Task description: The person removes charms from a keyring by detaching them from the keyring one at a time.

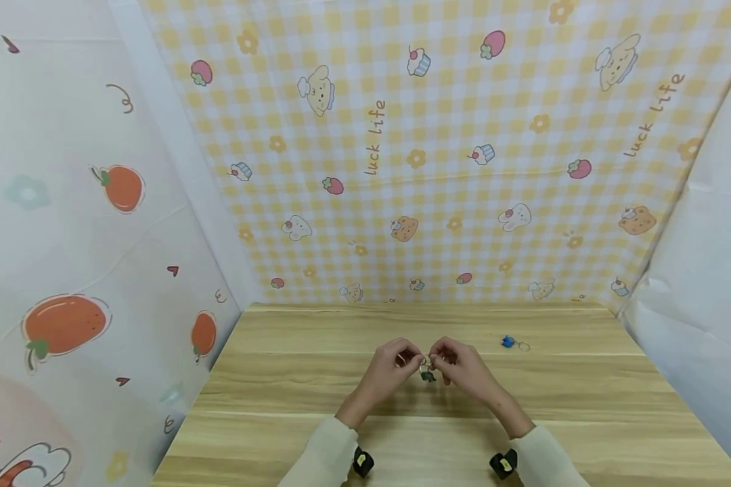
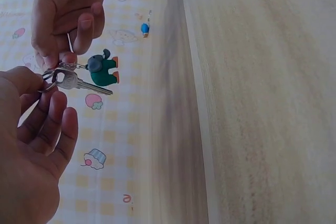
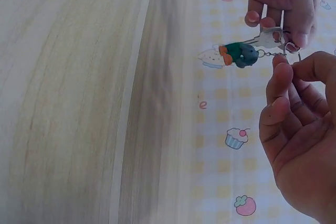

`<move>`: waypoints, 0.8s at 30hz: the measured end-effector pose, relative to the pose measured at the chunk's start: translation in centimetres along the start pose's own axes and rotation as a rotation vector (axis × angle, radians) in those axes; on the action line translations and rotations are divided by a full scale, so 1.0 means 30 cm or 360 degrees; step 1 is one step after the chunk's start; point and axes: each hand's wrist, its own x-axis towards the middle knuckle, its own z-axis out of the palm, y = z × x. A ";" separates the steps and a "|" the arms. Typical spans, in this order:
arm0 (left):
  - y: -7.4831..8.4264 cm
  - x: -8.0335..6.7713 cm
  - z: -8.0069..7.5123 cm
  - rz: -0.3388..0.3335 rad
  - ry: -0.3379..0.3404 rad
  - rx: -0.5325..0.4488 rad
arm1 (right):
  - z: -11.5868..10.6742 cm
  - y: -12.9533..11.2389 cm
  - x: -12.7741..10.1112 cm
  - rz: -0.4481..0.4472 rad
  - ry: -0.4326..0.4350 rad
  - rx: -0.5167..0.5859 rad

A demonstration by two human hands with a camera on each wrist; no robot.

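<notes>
Together, both hands pinch a silver metal key (image 2: 79, 83) with a green elephant charm (image 2: 103, 70): left hand (image 1: 390, 368), right hand (image 1: 463, 368). They hover above the pale wooden desk (image 1: 280, 406). A small blue keychain (image 1: 509, 342) lies far right.

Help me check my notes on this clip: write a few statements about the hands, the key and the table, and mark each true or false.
1. Both hands hold one key ring between them above the table. True: the left hand and the right hand meet at it.
2. A silver key hangs on the ring. True.
3. The charm on the ring is a red car. False: it is a small green and grey figure with orange tips.
4. A second, blue charm lies in the left hand. False: it lies on the table, to the right of the hands.
5. The wall behind is plain white. False: the backdrop is yellow check with cartoon prints.
</notes>
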 end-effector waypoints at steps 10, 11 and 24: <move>0.006 -0.004 -0.002 -0.0180 -0.0114 -0.0092 | -0.013 0.005 0.006 -0.0004 -0.0079 0.0007; 0.007 -0.005 -0.002 -0.0189 -0.0123 -0.0103 | -0.014 0.007 0.007 0.0000 -0.0087 0.0008; 0.003 -0.005 0.003 -0.0138 -0.0167 -0.0184 | -0.021 0.009 0.004 0.0009 -0.0242 0.0071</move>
